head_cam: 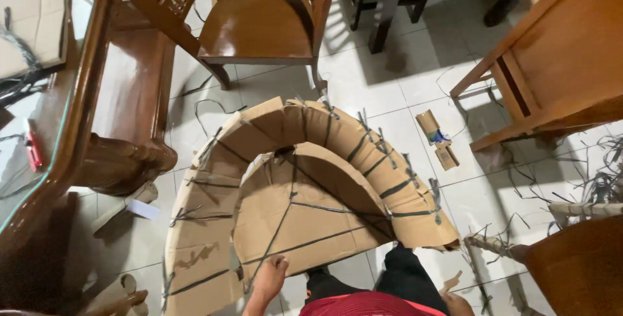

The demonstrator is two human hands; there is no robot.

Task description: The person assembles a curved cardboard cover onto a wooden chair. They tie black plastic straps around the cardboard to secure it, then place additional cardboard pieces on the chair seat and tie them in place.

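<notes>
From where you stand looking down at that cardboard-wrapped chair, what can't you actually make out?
All from the head view:
- Wrapped chair: its own surface is hidden by cardboard and dark straps.
- Right hand: cut off by the bottom edge, so its grip cannot be told.
- Left hand: rests on the cardboard; its fingertips are hard to tell apart.
- Small carton on the floor: too small to identify.
- Wooden chair behind: its top is cut off by the upper edge.

White tiled floor [415, 76] carrying furniture and cardboard.
A cardboard-wrapped chair [305, 186] stands centre; small cardboard scraps [438, 137] lie right; grey strap offcuts [603, 173] litter the far right.
</notes>
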